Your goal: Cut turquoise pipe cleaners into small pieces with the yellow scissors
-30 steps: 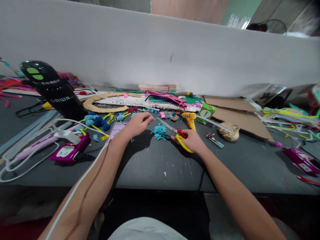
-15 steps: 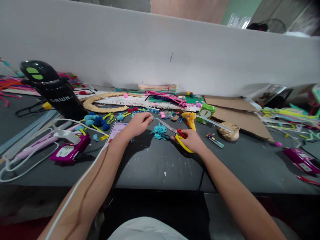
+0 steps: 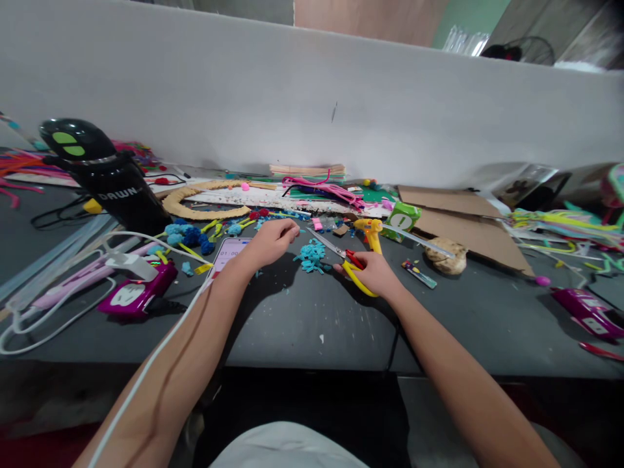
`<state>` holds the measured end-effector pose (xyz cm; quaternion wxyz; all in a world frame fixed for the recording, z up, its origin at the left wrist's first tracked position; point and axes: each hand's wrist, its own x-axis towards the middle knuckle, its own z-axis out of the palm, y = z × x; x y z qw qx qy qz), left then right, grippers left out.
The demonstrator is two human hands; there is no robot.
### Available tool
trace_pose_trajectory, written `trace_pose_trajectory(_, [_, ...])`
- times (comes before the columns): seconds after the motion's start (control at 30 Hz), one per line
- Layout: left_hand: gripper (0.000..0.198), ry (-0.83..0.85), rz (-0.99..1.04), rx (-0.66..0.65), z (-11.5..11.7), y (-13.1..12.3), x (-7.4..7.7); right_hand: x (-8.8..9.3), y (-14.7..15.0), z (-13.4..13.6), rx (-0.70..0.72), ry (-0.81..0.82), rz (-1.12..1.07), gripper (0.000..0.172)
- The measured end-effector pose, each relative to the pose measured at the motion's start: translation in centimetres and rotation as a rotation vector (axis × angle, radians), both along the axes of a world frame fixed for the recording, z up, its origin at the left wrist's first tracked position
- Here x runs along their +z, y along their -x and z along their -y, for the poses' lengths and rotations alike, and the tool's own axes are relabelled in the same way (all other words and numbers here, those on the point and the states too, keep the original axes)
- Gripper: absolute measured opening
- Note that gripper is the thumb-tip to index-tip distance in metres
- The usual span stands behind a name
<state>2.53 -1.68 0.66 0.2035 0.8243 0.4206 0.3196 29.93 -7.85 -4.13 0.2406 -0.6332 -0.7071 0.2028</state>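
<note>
One black bottle (image 3: 110, 179) stands toward the left of the grey surface (image 3: 302, 335), and a cluster of blue pom-poms (image 3: 190, 235) lies just right of its base. Next comes a phone (image 3: 233, 250), its screen partly covered by the left forearm, with a white cable (image 3: 160, 348) running along that arm.

The left hand (image 3: 272, 242) hangs over the surface beyond the phone, its fingers curled inward and pointing right. Whether a small scrap sits between those fingertips, I cannot tell.

Just right of that hand and nearer the wearer is a loose heap of cut blue pieces (image 3: 312, 255), lying between the two hands.

The scissors (image 3: 342, 253) are what counts here: their long axis slants from the handles, low on the right, to the tips, farther off on the left. The tips point almost straight at the left fingertips, close by with a narrow gap, and the blades pass along the heap's far right side. So the left hand is nearer the tips, while the right hand (image 3: 373, 272) grips the red and yellow handles, its own fingertips just beside the heap.

Beyond the right hand stands a yellow glue gun (image 3: 373, 234), with a green packet (image 3: 403, 221) next to it.
</note>
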Motion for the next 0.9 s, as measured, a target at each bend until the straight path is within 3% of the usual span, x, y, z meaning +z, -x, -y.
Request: trace_pose_trajectory(0.9, [0.027, -0.001, 0.008, -0.007, 0.2, -0.2, 0.1, 0.6, 0.3, 0.3, 0.003, 0.021, 0.022, 0.055])
